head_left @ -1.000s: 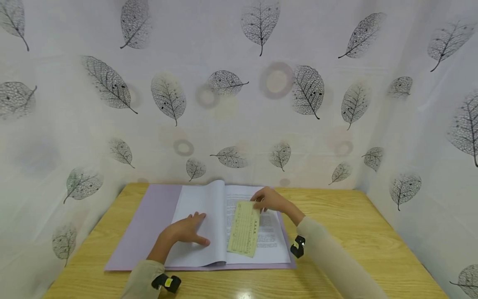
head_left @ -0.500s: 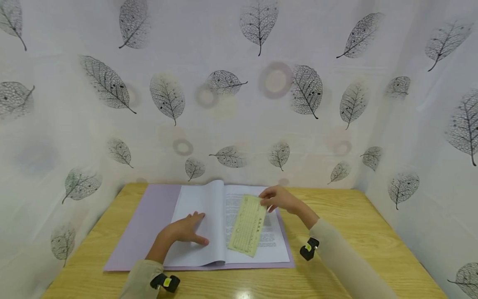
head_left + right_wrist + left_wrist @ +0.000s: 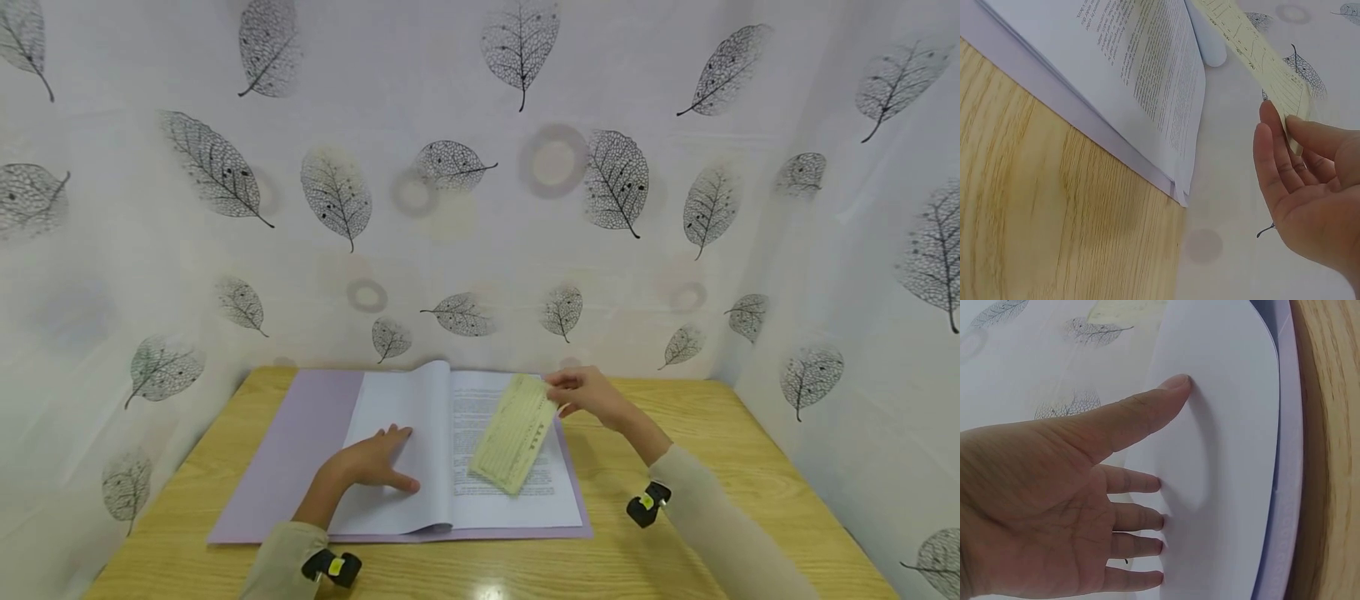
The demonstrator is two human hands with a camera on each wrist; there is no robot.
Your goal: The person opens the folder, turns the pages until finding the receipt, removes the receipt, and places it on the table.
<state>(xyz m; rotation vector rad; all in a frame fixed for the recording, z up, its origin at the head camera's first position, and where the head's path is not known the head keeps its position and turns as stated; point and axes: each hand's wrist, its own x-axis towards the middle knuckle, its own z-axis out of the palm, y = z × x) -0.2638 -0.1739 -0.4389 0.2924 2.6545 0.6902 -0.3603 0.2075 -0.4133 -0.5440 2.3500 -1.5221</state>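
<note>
A lilac folder (image 3: 296, 467) lies open on the table, with white sheets inside. My left hand (image 3: 375, 462) rests on the turned-over blank pages (image 3: 427, 417), thumb and fingers spread, as the left wrist view (image 3: 1054, 506) also shows. Between the thumb and fingers of my right hand (image 3: 592, 396) is the upper right corner of a pale yellow printed slip (image 3: 513, 433). The slip slants over the printed page (image 3: 551, 504) on the right. In the right wrist view the hand (image 3: 1310, 181) pinches the slip's (image 3: 1272, 69) end, above the pages.
The wooden table (image 3: 675, 483) extends to the right of the folder and along its front. Behind and at both sides hangs a white curtain (image 3: 465, 250) printed with dark leaves. Both wrists wear small black cameras.
My right hand has moved right and a little away from me, drawing the yellow slip along and tilting it further. My left hand has stayed on the pages.
</note>
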